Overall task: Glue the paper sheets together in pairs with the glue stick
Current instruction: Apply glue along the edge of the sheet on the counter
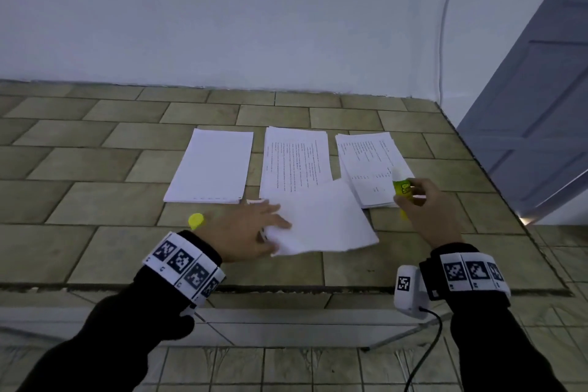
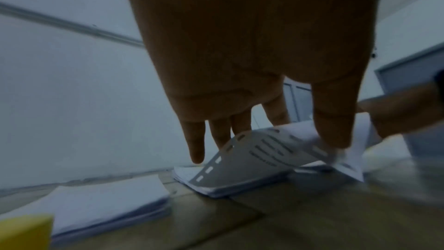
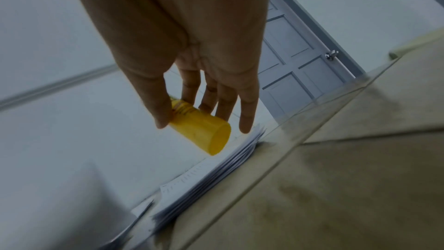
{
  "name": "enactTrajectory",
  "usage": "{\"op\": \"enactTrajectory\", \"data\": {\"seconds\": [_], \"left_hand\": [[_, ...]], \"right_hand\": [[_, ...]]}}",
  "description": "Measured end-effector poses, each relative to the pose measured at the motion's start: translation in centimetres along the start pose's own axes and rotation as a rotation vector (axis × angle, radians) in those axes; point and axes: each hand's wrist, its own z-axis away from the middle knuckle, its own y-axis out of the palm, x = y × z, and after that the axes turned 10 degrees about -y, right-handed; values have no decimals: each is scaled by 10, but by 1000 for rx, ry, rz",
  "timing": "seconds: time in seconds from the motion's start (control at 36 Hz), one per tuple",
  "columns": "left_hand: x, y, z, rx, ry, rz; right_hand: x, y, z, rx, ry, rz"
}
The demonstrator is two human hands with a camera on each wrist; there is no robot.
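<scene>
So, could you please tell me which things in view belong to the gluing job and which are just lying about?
Belonging to the job:
- glue stick, uncapped, held in the right hand
- yellow cap on the tiled surface
- loose sheet pinched by the left hand
- blank stack, middle printed stack, right printed stack

Just lying about:
- door
- wall cable

Tiled surface [image 1: 95, 169], white wall [image 1: 222, 9], panelled door [image 1: 541, 105], wall cable [image 1: 444, 25]

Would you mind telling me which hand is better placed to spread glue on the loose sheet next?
The right hand: it already holds the uncapped glue stick beside the loose sheet, while the left hand is busy holding that sheet's edge.
</scene>
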Motion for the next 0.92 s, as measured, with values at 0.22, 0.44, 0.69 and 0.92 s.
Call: {"op": "enactTrajectory", "data": {"seconds": [0.22,0.44,0.69,0.92], "left_hand": [[6,21,9,118,12,-152],[4,18,22,30,-67,74],[-1,43,7,-164,-313,-109],[10,68,2,-225,-321,-118]], "right_hand": [[12,10,5,127,-100,-29],[22,28,5,217,-180,-31],[47,59,0,269,-241,-68],[77,91,0,289,-233,-163]]}}
